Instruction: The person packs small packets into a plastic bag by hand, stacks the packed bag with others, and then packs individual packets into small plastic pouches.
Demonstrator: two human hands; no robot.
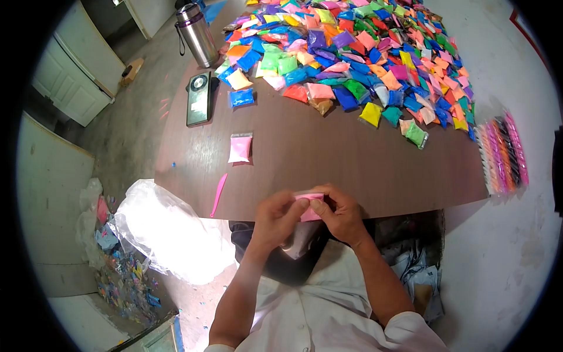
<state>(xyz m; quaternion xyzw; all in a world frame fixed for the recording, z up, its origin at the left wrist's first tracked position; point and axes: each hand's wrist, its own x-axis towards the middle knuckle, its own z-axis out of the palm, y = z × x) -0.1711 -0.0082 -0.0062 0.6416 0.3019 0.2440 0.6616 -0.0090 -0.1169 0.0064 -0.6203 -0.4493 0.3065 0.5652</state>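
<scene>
A small pink packet [309, 215] is pinched between my two hands at the table's front edge. My left hand [275, 216] holds its left side and my right hand [340, 214] its right side, with both thumbs on its face. Another pink packet [240, 149] lies flat on the brown table [305, 152], up and to the left of my hands. Below that packet is a pink plastic knife [219, 195]. A blue packet [241, 98] lies farther back, near the large heap of many-coloured packets [352, 53].
A steel flask [197, 36] and a dark green device with a round dial [199, 98] stand at the table's back left. Bundled coloured strips [502, 154] lie at the right edge. A clear plastic bag [167, 229] hangs by the front left corner, with scraps on the floor beyond.
</scene>
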